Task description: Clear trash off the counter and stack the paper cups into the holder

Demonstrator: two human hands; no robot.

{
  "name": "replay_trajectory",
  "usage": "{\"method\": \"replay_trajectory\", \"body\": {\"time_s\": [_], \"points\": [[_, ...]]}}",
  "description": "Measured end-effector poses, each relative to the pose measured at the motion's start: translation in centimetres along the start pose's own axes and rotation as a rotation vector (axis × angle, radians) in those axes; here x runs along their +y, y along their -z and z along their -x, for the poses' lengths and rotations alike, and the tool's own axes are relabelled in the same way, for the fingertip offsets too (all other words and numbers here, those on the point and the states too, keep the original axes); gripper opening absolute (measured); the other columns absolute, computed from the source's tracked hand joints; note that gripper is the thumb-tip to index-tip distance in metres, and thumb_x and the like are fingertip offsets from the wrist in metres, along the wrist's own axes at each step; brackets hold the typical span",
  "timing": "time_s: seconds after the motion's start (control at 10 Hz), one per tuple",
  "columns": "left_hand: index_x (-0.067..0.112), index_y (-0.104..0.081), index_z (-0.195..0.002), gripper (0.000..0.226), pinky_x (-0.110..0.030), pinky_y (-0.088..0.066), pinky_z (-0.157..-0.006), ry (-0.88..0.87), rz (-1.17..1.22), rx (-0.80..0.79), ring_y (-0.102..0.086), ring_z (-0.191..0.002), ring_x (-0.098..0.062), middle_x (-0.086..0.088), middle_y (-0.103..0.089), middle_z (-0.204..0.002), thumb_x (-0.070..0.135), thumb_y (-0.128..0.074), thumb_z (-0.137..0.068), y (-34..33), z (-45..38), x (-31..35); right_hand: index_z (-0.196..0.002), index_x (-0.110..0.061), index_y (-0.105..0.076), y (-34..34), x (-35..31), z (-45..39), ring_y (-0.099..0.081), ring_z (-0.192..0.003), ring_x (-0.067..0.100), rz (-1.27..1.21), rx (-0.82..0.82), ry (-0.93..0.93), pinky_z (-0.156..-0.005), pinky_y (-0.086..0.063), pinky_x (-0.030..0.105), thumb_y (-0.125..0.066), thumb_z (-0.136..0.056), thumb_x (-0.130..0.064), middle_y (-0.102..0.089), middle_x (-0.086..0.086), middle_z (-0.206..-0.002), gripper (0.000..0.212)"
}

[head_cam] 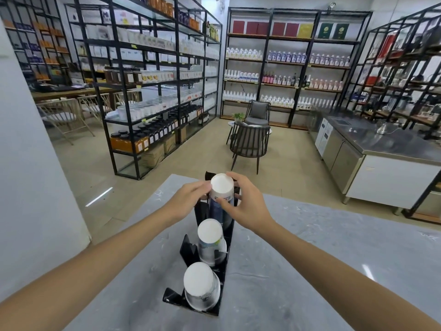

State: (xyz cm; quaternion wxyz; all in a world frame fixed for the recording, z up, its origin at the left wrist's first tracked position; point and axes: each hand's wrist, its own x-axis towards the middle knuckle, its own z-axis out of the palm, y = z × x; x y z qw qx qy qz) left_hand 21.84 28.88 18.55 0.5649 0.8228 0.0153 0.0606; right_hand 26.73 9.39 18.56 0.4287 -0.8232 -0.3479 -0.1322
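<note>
A black cup holder point(188, 250) with three slots stands on the grey counter point(298, 271), running away from me. Each slot holds an upside-down stack of paper cups. The far stack point(222, 187) has a white base on top and blue print on its side. My left hand point(191, 199) touches its left side with the fingertips. My right hand point(245, 204) wraps around its right side and front. The middle stack point(210, 237) and the near stack point(199, 283) stand untouched.
The counter ends just beyond the holder, with tiled floor behind. A white wall point(28, 163) stands at my left. Black shelving with bottles and jars point(152, 99), dark chairs point(249, 144) and a steel worktop point(386, 139) fill the room beyond.
</note>
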Motion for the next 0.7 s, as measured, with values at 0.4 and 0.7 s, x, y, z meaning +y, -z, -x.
{"method": "replay_trajectory", "body": {"time_s": [0.4, 0.7], "points": [[0.029, -0.065, -0.126, 0.043, -0.047, -0.047, -0.107, -0.063, -0.13, 0.051, -0.062, -0.115, -0.01, 0.01, -0.07, -0.118, 0.052, -0.045, -0.096, -0.6, -1.0, -2.5, -0.136, -0.027, -0.048, -2.1, 1.4, 0.3, -0.061, -0.119, 0.016, -0.068, 0.015, -0.083, -0.093, -0.058, 0.046, -0.078, -0.08, -0.031, -0.059, -0.008, -0.131, 0.064], [0.034, -0.038, -0.152, 0.047, -0.033, -0.044, -0.101, -0.235, -0.369, 0.148, -0.054, -0.125, -0.013, 0.0, -0.057, -0.145, 0.042, -0.041, -0.107, -0.1, 1.2, -0.3, -0.14, -0.028, -0.042, -0.8, 0.4, 0.7, -0.051, -0.119, 0.004, -0.059, -0.022, -0.046, -0.101, -0.052, 0.036, -0.082, -0.08, -0.035, -0.052, -0.01, -0.133, 0.073]]}}
